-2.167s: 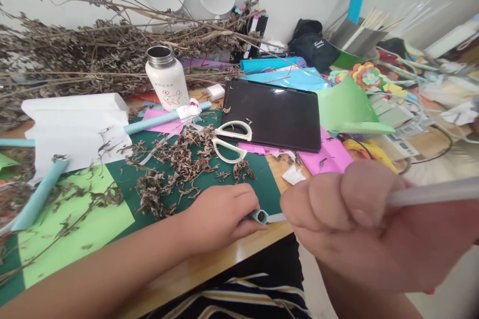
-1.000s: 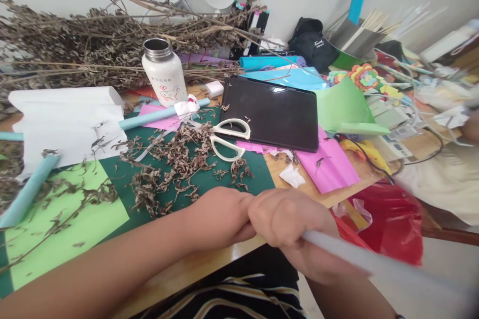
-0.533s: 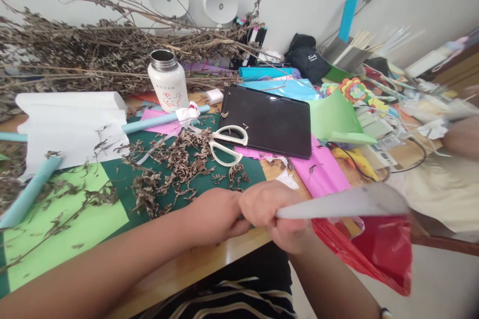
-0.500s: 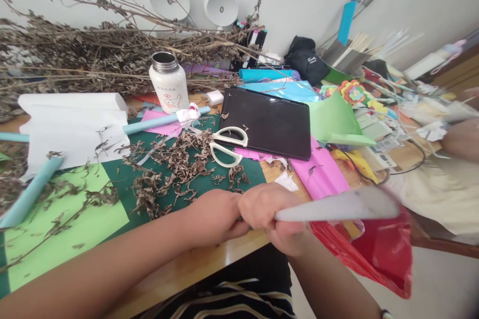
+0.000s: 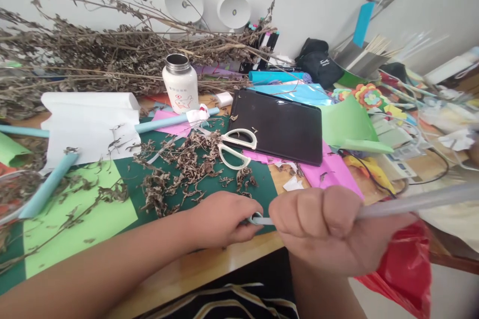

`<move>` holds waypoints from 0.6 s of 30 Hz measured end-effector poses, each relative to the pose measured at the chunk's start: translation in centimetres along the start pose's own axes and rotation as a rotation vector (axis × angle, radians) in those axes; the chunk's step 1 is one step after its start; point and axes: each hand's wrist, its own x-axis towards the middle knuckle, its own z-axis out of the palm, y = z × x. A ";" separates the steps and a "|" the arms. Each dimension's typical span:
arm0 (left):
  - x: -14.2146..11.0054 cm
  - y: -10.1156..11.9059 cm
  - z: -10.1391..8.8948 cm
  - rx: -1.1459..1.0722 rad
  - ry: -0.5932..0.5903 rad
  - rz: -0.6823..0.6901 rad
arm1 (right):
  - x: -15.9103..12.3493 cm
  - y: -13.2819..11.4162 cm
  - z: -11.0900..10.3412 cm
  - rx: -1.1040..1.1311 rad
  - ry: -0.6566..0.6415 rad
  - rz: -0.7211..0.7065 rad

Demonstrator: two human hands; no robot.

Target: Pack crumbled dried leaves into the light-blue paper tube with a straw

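Our left hand (image 5: 224, 217) is grasping the probably crushable tube (image 5: 257, 215) near its mouth; our right hand (image 5: 322, 227) is clenching the stiff-looking rod (image 5: 411, 205).

On our light-brown wooden table (image 5: 172, 274), we see a dark-green flat mat (image 5: 209, 192) scattered with crumbled brown dried leaves (image 5: 194, 157), a white cylindrical open-mouthed bottle (image 5: 181, 87), a black flat rectangular tablet-like panel (image 5: 279, 124) with white-handled scissors (image 5: 235, 158) overlapping its edge, a white curled paper sheet (image 5: 92, 127) and a heap of brown dried branches (image 5: 112, 55) along the wall side.
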 end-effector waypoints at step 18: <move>-0.2 0.1 0.2 0.029 -0.017 0.050 | -0.5 -2.7 -0.2 -0.197 0.090 0.135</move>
